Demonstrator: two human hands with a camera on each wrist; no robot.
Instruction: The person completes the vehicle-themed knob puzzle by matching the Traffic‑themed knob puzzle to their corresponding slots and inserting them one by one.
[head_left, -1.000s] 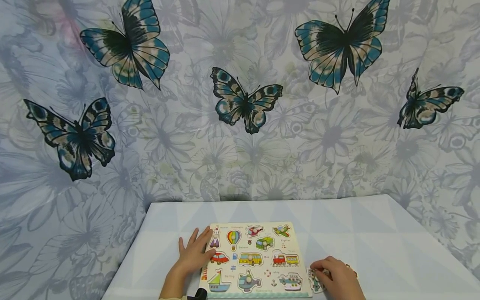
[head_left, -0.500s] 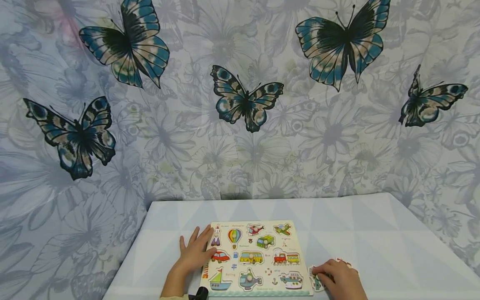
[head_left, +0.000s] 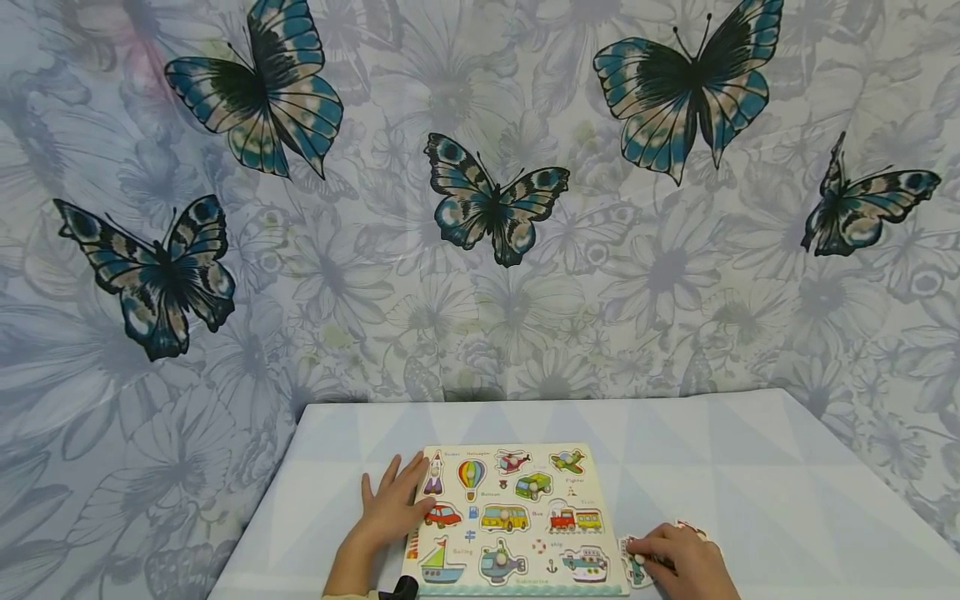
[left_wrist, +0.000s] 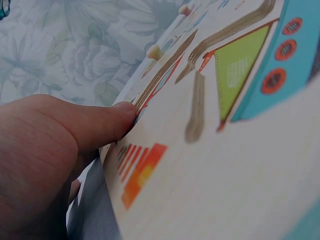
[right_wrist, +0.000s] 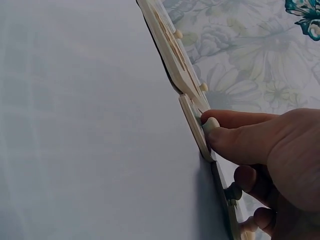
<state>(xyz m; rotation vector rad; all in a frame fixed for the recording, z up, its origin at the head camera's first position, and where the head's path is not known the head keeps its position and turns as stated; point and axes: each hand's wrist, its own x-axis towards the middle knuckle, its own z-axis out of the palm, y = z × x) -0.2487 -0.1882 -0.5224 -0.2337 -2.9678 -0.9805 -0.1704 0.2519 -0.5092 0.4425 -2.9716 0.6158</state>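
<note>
A wooden knob puzzle board with vehicle pictures lies flat on the table. My left hand rests spread at the board's left edge, its thumb over the surface by the red car. In the left wrist view that thumb presses near the rim, close to the green-sailed sailboat. Just right of the board, my right hand is at a small puzzle piece. The right wrist view shows thumb and index finger pinching the piece's round knob, the piece partly hidden by the fingers.
More knobbed pieces, one with a dark knob, lie under my right hand's curled lower fingers. The white patterned table reaches back to a wall covered in flowers and butterflies. A black object sits by the left wrist.
The head view shifts slightly. My left hand keeps its place on the board, and my right hand stays at the piece beside it.
</note>
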